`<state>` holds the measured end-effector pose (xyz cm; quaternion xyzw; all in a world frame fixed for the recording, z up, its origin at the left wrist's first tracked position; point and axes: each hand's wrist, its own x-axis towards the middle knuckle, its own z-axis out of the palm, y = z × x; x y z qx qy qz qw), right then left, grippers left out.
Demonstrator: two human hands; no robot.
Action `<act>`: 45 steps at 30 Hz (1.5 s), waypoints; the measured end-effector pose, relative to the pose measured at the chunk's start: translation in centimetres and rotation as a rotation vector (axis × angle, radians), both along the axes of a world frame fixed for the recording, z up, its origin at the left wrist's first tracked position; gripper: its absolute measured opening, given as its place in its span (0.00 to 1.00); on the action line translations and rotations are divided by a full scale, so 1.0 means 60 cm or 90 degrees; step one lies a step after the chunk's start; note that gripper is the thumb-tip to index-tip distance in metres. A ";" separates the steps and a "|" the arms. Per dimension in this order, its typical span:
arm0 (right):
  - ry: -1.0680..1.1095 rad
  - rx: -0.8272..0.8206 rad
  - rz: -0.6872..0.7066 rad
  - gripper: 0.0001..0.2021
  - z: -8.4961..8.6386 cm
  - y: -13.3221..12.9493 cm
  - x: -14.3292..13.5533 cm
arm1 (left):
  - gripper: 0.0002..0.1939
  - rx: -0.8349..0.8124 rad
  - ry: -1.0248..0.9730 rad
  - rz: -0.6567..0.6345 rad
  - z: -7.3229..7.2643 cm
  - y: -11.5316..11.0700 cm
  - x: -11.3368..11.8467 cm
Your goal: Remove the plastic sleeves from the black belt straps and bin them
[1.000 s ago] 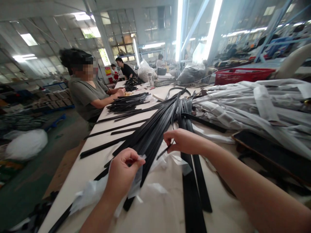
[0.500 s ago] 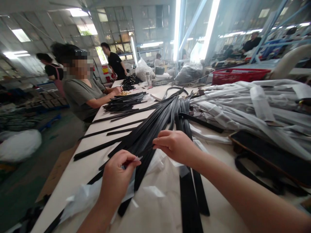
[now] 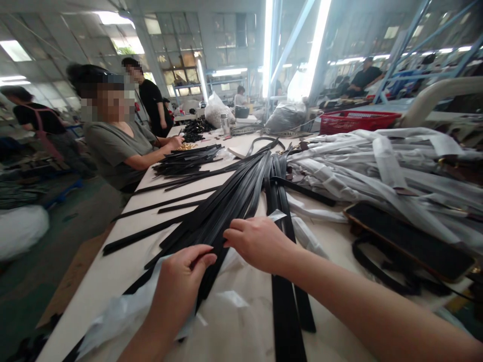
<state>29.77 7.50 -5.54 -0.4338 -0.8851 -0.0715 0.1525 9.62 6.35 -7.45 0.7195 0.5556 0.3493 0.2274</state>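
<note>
My left hand (image 3: pixel 181 281) is closed in a pinch, thumb against forefinger, at the near side of a fan of black straps (image 3: pixel 234 193). Just right of it and slightly farther away, my right hand (image 3: pixel 260 244) also pinches, its fingertips close to the left ones. Whatever sits in either pinch is lost against the dark straps behind. Crumpled translucent white wrapping (image 3: pixel 116 314) lies around and under my left wrist. A small shiny clear piece (image 3: pixel 277 215) sticks up behind my right hand. Wide black straps (image 3: pixel 289 311) run toward me beneath my right forearm.
White-wrapped straps (image 3: pixel 347 166) heap up on the right, near a dark flat case-like item (image 3: pixel 407 241). A red basket (image 3: pixel 358 122) stands behind. Across the table's left edge, a person in a grey-green shirt (image 3: pixel 113 146) works by short black strips (image 3: pixel 184 161).
The view has swung slightly right, so the scene sits farther left. My hands have drawn a little closer together. The clear tip and thin dark strip at my fingertips no longer show.
</note>
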 end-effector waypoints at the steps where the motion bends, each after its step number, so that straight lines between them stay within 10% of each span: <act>1: 0.000 0.000 -0.006 0.11 0.001 0.000 0.000 | 0.10 -0.052 -0.031 -0.010 0.001 -0.001 0.001; 14: -0.029 0.012 0.071 0.04 0.022 -0.024 -0.004 | 0.17 -0.133 -0.107 -0.038 0.002 -0.004 0.010; 26: 0.009 0.062 0.066 0.07 -0.004 -0.041 -0.038 | 0.31 0.074 0.085 -0.056 -0.001 -0.001 -0.009; 35: -0.011 0.046 0.074 0.07 -0.004 -0.045 -0.039 | 0.24 0.266 0.129 -0.052 -0.016 -0.008 0.008; 41: -0.007 0.033 0.018 0.03 0.009 -0.023 -0.019 | 0.24 0.100 0.098 -0.021 -0.006 0.006 -0.001; 45: 0.156 0.082 -0.221 0.07 0.012 0.033 0.035 | 0.18 -0.061 0.097 -0.003 0.016 0.011 -0.015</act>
